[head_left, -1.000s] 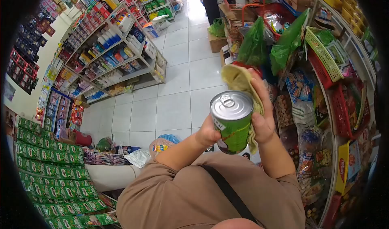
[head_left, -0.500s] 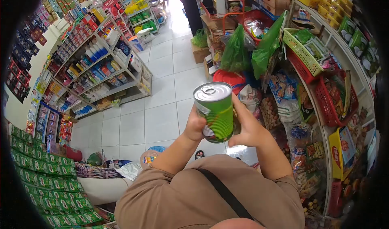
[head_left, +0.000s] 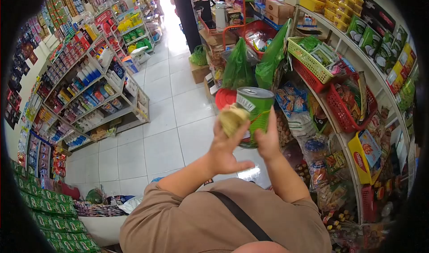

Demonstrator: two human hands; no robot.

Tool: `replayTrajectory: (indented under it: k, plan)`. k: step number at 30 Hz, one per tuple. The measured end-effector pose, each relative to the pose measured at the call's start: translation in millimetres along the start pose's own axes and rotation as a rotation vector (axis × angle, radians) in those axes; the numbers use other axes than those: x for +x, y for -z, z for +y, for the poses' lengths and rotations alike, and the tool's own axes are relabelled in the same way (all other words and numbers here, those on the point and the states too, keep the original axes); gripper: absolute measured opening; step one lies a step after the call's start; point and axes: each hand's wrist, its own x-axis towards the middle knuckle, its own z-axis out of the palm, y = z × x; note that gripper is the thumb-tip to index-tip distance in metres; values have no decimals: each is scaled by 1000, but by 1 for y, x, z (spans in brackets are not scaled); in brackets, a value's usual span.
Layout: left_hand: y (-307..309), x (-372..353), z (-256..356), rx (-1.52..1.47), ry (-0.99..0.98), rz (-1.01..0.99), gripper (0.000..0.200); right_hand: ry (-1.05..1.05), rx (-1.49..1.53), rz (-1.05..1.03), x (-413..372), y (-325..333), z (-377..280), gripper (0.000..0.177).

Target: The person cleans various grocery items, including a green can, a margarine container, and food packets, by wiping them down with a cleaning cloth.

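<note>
A green tin can (head_left: 262,115) with a silver ring-pull lid is held upright in front of my chest. My right hand (head_left: 269,142) is closed round its right side, fingers partly hidden behind it. A crumpled, yellowish cloth-like piece (head_left: 232,121), blurred at its edges, is in the fingers of my left hand (head_left: 222,151). This piece overlaps the can's left side in view, and my left thumb sticks out below toward the right.
A shelf rack (head_left: 107,89) of bottles and boxes stands left across the tiled floor (head_left: 154,143). Along the right, shelving holds a yellow-green basket (head_left: 313,63), a red basket (head_left: 342,112) and packaged food. Green plastic bags (head_left: 237,65) hang ahead.
My left hand has come off the can and now shows the yellowish piece. The can has shifted right, staying in my right hand, and the camera view has swung right.
</note>
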Motion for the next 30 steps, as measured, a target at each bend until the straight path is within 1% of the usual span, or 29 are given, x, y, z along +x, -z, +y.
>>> replayTrajectory:
  k: [4, 7, 8, 10, 11, 12, 13, 14, 15, 16, 18, 20, 21, 23, 24, 27, 28, 30]
  plan:
    - [-12, -7, -3, -48, -116, -104, 82, 26, -9, 61, 4, 6, -10, 73]
    - [-8, 1, -10, 49, -216, -156, 81, -72, -75, 103, -2, 2, -3, 70]
    - [-2, 10, -14, 87, -224, -167, 84, -50, -142, 61, -7, -2, -6, 68]
    - [15, 31, -17, 168, -238, -188, 89, -28, -168, -51, -6, -5, -8, 69]
    - [19, 37, -13, 169, -247, -210, 88, -17, -179, -108, -6, -8, -8, 69]
    - [23, 42, -9, 172, -255, -233, 88, 27, -120, -64, -3, -17, -13, 69]
    - [25, 45, -5, 175, -262, -257, 87, -5, -12, -17, -2, -13, -10, 68]
    - [25, 42, 0, 202, -287, -284, 79, -37, 95, 29, 0, -6, -4, 68]
    - [21, 37, 4, 189, -307, -312, 78, -70, 201, 75, 3, -1, 0, 67]
    - [16, 30, 8, 175, -325, -341, 76, -112, 339, 98, 8, -6, -21, 67]
    - [6, 15, 14, 162, -359, -382, 70, -20, 316, 119, 16, -1, -28, 67]
    - [-3, 4, 1, 165, -389, -345, 72, 50, 266, 107, 19, 3, -30, 66]
    - [-5, 3, -1, 165, -402, -325, 74, 34, 218, 112, 16, 3, -27, 66]
    - [0, 10, -7, 150, -273, -257, 79, -3, 122, 121, 5, -2, -16, 66]
    - [6, 17, -9, 146, -208, -222, 82, 54, -126, 52, -1, -5, -14, 66]
    - [27, 33, -10, 189, -185, -88, 91, 116, -350, -141, -8, -11, -8, 65]
    - [27, 31, -8, 159, -199, -87, 96, 133, -284, -136, -5, -13, -9, 65]
    - [20, 21, -5, 89, -205, -162, 98, 112, -163, -23, 3, -12, -15, 65]
